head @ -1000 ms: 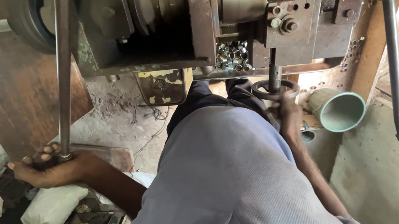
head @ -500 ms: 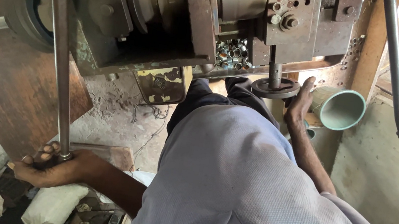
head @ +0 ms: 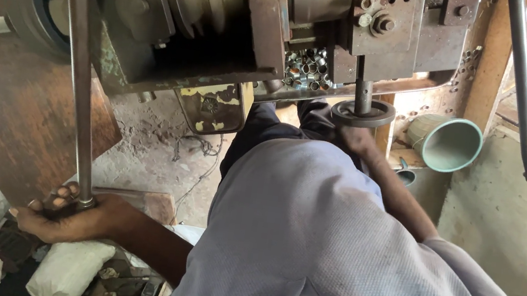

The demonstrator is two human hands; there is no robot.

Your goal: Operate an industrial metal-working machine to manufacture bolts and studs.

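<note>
The long steel lever (head: pixel 80 72) runs nearly upright at my left, its low end clamped in my left hand (head: pixel 62 215). My right hand (head: pixel 356 140) rests under the small handwheel (head: pixel 362 114); its grip I cannot tell.

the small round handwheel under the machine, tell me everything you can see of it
The handwheel is a small dark metal ring, seemingly a flat disc with a raised rim, worn and greasy. It sits level at the foot of a short upright shaft that drops from the bolted steel block of the machine. The right hand reaches up against its underside, touching the rim; its fingers are mostly hidden. A teal cup lies on its side just to the right, apart from it.
</note>
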